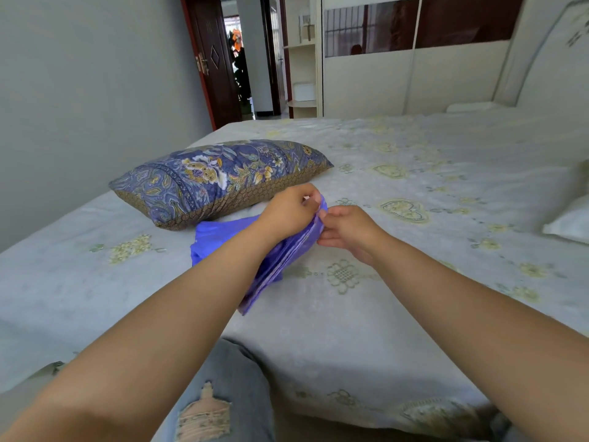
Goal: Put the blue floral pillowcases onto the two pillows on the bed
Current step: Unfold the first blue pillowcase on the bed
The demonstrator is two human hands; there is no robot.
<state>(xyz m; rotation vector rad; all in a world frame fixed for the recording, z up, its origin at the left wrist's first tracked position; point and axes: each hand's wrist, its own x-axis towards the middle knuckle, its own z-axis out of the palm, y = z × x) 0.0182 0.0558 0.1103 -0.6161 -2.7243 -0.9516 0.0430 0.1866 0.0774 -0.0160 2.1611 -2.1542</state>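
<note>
A: Step in hand?

B: Looks like finding the open end of the second blue pillowcase [280, 250], folded and inside-out by the plain purple showing. One pillow [220, 178] already dressed in blue floral, lying far-left on the bed [414, 330], just beyond the folded cloth.

A: Left hand?

B: Left hand [288, 210] curled over the top edge of the pillowcase, fingertips [310, 199] pinching the hem at its far end. Holding cloth, plainly.

A: Right hand?

B: Right hand [347, 229] just right of that edge, thumb and forefinger reaching in to touch the hem beside the left fingertips; other fingers loosely extended. Hard to tell whether any layer is actually nipped yet — cannot tell for sure.

A: Where exactly is the cloth against the fingers?

B: Top hem lifted off the bed between the two hands; rest draped down and toward the near side, lower corner resting on the bedspread, bunched part lying left against the dressed pillow.

A: Next move calls for?

B: Probably peeling the layers apart to open the mouth. Then fetching the bare white pillow [570, 223], well apart at the right edge.
</note>
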